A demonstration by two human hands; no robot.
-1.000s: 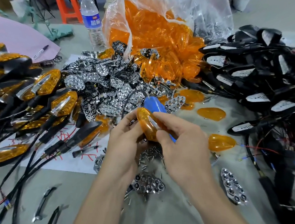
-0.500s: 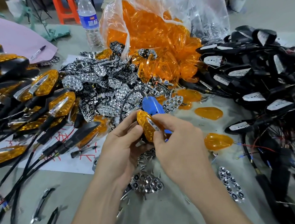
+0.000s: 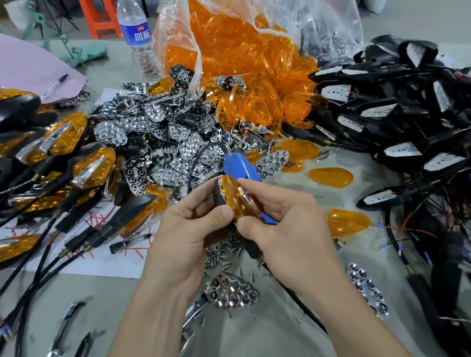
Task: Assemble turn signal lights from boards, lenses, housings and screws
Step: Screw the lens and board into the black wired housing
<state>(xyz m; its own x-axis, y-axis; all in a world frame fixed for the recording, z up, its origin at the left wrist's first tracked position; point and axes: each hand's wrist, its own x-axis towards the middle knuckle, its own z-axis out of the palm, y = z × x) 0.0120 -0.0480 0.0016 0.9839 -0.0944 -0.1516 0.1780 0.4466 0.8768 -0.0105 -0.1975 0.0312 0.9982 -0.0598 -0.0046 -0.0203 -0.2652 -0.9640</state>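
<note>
Your left hand (image 3: 188,232) and right hand (image 3: 286,225) meet at mid-table, both clamped on one light (image 3: 234,199). Your left thumb presses its lower front while the fingers curl behind the black housing (image 3: 218,193). Your right forefinger lies along the top of the amber lens (image 3: 237,203), with the thumb pinching the lower edge.

The light stands on edge, lens turned towards your right hand. The lens is glossy orange with a chrome strip across its face. A black stalk (image 3: 251,247) runs down from under your hands, and most of it is hidden.

A blue driver (image 3: 240,166) rises just behind the light. Your right hand covers its lower part, so you cannot tell whether you hold it or it just lies there.

Loose screws (image 3: 220,257) lie under your hands, partly hidden, with a chrome reflector (image 3: 232,292) nearer you. Beyond the driver is a heap of reflectors (image 3: 155,145), and behind that a clear bag (image 3: 233,51) spilling lenses.

Finished lights (image 3: 57,153) pile up at your left, cut off by the edge. Black housings with white boards (image 3: 406,114) tangle with wires at your right. A bottle (image 3: 135,31) stands at the back.
</note>
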